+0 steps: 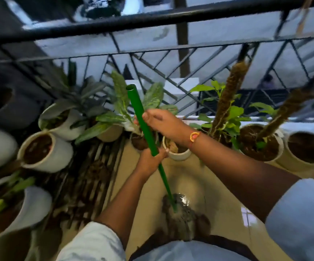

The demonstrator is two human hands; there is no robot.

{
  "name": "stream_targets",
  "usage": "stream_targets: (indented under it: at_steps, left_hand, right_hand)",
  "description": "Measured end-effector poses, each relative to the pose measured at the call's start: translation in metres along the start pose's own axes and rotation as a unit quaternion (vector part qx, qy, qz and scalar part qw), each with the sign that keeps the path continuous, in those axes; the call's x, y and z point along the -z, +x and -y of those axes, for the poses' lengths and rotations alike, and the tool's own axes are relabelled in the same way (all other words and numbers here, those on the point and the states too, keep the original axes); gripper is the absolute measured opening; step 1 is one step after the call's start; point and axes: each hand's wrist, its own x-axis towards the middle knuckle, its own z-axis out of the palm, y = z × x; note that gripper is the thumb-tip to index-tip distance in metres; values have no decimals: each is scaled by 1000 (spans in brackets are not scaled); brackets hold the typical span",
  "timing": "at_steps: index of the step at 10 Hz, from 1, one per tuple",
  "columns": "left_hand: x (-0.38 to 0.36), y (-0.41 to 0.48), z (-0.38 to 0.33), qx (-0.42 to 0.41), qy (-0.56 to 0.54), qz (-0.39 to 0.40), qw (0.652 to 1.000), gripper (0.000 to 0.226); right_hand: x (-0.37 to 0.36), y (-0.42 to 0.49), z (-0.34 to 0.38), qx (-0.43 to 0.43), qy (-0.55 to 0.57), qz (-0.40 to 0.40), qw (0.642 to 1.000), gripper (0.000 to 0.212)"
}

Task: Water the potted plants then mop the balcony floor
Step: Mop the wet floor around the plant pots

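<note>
The green mop handle (137,103) stands slanted in the middle of the frame. Its open top end points to the upper left, and its lower end goes into the grey mop head (184,221), which lies on the floor at the lower centre. The left hand (150,162) is on the handle at about half its length, and the right hand (161,121) is higher on it, up and to the right.

The beige tiled floor (218,200) is shiny around the mop head. At the left side white pots (58,157) with soil and leafy plants stand beside a dark slatted strip (88,176). At the right are more pots (303,161), two of them with a brown fibre pole (227,97). A black metal railing (152,17) crosses the upper part.

The left hand's fingers are curled around the handle and grip it. The right hand, with a red and yellow wristband (194,136), also grips the handle.
</note>
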Motion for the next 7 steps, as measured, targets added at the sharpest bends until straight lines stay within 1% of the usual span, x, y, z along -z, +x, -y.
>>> stream_targets:
  at_steps: [1,2,3,4,5,6,7]
  left_hand:
    - [10,-23,11,15,-51,-19,998,10]
    - [28,-62,36,75,-116,-80,987,12]
    - [41,-88,61,109,-140,-135,975,18]
    - [59,-138,95,147,-180,-233,944,29]
    - [72,-181,115,175,-216,-280,919,33]
    - [84,-237,136,179,-248,-363,880,34]
    - [80,-266,172,180,-257,-396,863,24]
  right_hand:
    - [-43,1,12,12,28,52,998,28]
    - [-104,-4,21,43,-14,69,997,42]
    - [-148,-11,24,64,-17,96,993,51]
    - [-225,-34,33,64,1,167,984,50]
    - [-274,-57,38,59,10,217,974,49]
    - [-329,-92,39,44,23,265,963,47]
    - [-354,-115,37,32,46,292,955,48]
